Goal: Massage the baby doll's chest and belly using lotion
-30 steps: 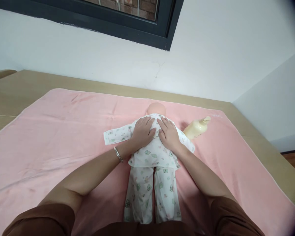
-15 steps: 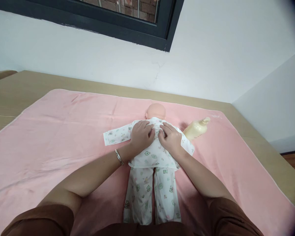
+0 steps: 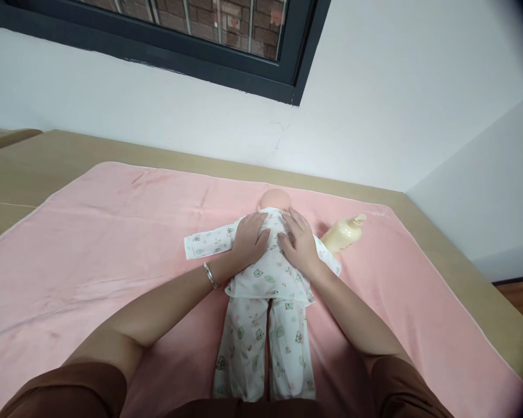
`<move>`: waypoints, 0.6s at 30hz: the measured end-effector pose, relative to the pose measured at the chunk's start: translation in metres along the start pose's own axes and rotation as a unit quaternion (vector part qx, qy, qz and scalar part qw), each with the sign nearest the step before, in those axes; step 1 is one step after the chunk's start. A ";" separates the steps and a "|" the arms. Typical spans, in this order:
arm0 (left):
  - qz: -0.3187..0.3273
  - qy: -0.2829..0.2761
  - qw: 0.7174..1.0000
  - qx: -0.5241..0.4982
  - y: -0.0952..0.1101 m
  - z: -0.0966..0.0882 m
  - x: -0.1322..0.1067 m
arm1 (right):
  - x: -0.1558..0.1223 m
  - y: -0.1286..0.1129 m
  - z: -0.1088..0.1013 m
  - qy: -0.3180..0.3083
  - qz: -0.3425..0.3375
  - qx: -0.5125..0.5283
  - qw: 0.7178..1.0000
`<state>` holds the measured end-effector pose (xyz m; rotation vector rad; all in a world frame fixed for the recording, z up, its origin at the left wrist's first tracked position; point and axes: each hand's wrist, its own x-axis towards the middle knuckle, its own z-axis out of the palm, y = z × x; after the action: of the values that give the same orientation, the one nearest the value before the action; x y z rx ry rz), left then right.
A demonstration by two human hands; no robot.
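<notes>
A baby doll point(image 3: 270, 284) in a white printed top and matching trousers lies face down in front of me, its bald head point(image 3: 275, 198) towards the wall. On the left side of its upper back rests my left hand point(image 3: 249, 237), open, fingers laid over the cloth. My right hand point(image 3: 300, 239) is spread flat over the right shoulder area, also open. Both thumbs point inward, with a strip of the top showing between them. One sleeve point(image 3: 209, 241) stretches out to the left. The doll's face is hidden.
Beyond the right shoulder a cream-coloured bottle point(image 3: 344, 233) lies tilted on the pink blanket point(image 3: 113, 244). The blanket covers much of a wooden table point(image 3: 453, 261). A white wall point(image 3: 353, 116) with a dark window frame point(image 3: 261, 78) rises behind.
My fingers were bent over the upper back and now lie flatter and straighter. The right fingers reach slightly nearer the doll's head. The camera view has shifted a little.
</notes>
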<state>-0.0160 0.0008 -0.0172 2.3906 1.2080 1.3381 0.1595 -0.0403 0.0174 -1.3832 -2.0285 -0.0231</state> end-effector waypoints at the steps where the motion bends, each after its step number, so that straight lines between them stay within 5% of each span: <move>1: 0.002 0.008 1.000 -0.005 0.000 0.000 -0.001 | -0.001 -0.003 0.000 -0.013 -0.011 -0.009 1.000; 5: 0.008 0.024 1.000 -0.013 0.000 -0.001 -0.003 | -0.005 -0.013 0.001 -0.091 -0.033 -0.030 0.995; 9: 0.010 0.032 0.999 -0.018 -0.001 -0.001 -0.004 | -0.007 -0.015 0.002 -0.019 -0.022 -0.036 0.999; 14: 0.008 0.034 0.999 -0.019 -0.003 0.000 -0.006 | -0.006 -0.015 0.002 -0.072 -0.017 -0.021 0.997; 18: 0.009 0.036 0.999 -0.014 -0.004 0.001 -0.006 | -0.006 -0.015 0.001 -0.015 -0.016 -0.011 1.000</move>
<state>-0.0192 -0.0004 -0.0235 2.3595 1.1800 1.4486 0.1479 -0.0517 0.0186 -1.3723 -2.0801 -0.0386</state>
